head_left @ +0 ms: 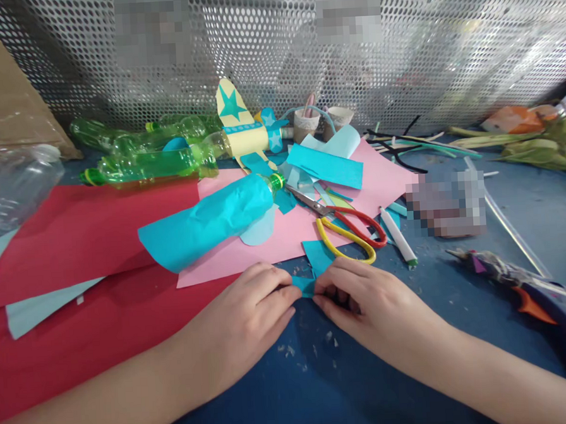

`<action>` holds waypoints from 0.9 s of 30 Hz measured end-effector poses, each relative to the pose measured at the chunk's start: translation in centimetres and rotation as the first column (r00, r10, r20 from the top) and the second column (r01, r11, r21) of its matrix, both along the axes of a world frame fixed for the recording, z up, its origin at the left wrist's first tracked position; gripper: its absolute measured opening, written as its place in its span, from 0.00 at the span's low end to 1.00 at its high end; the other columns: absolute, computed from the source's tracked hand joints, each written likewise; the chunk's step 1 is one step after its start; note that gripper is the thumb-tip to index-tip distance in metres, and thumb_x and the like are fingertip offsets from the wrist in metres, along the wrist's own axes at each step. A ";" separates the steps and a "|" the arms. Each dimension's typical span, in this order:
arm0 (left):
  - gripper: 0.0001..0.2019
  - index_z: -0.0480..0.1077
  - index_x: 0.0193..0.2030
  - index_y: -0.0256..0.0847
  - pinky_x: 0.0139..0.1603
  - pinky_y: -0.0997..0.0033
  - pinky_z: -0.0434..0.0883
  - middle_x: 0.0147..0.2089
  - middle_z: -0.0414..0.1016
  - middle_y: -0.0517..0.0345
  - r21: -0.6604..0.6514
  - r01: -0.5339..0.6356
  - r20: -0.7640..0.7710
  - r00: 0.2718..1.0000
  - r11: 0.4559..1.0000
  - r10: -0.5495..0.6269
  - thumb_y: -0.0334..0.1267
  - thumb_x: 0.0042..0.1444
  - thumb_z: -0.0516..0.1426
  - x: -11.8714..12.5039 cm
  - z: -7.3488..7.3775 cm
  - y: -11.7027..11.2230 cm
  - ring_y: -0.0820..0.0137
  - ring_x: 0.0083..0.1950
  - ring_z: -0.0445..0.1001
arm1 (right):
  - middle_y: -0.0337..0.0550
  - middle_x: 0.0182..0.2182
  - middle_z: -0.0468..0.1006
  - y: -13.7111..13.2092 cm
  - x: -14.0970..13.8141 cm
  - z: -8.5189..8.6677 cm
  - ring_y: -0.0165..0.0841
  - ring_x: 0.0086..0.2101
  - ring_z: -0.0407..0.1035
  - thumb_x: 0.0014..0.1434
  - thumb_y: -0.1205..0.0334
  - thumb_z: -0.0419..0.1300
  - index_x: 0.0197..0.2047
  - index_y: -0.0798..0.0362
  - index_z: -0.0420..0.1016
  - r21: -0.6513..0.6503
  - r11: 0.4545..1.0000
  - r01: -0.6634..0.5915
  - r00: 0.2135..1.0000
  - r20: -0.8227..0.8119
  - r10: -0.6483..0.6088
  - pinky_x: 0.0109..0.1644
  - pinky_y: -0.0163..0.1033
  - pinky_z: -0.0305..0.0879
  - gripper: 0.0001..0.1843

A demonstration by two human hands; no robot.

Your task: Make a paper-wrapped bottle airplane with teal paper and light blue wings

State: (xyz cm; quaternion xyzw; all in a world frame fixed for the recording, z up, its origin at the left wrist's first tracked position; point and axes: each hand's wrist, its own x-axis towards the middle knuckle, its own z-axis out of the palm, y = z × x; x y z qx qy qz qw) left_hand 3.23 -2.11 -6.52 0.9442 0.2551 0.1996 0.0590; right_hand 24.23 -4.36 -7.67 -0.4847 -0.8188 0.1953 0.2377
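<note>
Between my two hands is a small piece of blue paper (304, 286), pinched at its left end by my left hand (263, 301) and at its right end by my right hand (358, 290). Just behind them lie scissors (321, 208) with one red and one yellow handle, blades pointing away to the left. A bottle wrapped in blue paper (212, 219) rests on its side beyond my left hand, its green cap end toward the scissors. Another scrap of blue paper (317, 256) sits beside my right fingers. A white marker with a green tip (398, 237) lies to the right.
Red paper (98, 228) and pink paper (238, 258) cover the left and middle. Green bottles (143, 165) and a yellow paper-covered bottle with stars (248, 139) lie at the back, before a perforated metal panel (265, 48). A glue gun (528, 288) is at right.
</note>
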 end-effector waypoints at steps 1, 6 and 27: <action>0.18 0.73 0.43 0.32 0.47 0.64 0.75 0.40 0.75 0.49 -0.027 -0.005 0.016 1.000 1.000 0.005 0.32 0.68 0.43 0.0 -0.1 0.0 0.65 0.45 0.73 | 0.37 0.29 0.72 0.0 0.0 0.0 0.28 0.26 0.67 0.57 0.73 0.58 0.35 0.53 0.71 0.005 1.000 0.008 1.000 0.004 -0.008 0.29 0.33 0.65 0.06; 0.16 0.73 0.45 0.32 0.47 0.63 0.75 0.41 0.75 0.49 -0.060 0.003 0.018 1.000 0.998 -0.001 0.31 0.67 0.44 -0.1 -0.2 -0.1 0.65 0.46 0.72 | 0.38 0.31 0.72 0.0 0.0 0.2 0.29 0.28 0.68 0.58 0.73 0.57 0.35 0.52 0.71 0.000 0.999 -0.047 0.999 -0.015 0.047 0.30 0.32 0.65 0.07; 0.17 0.71 0.49 0.31 0.49 0.61 0.75 0.42 0.75 0.47 0.062 0.014 -0.100 0.995 0.998 -0.008 0.29 0.67 0.42 0.1 0.1 0.0 0.64 0.47 0.73 | 0.39 0.31 0.76 0.3 0.4 0.5 0.30 0.30 0.72 0.60 0.73 0.58 0.36 0.52 0.75 0.013 0.999 -0.050 0.999 -0.001 0.050 0.32 0.33 0.69 0.07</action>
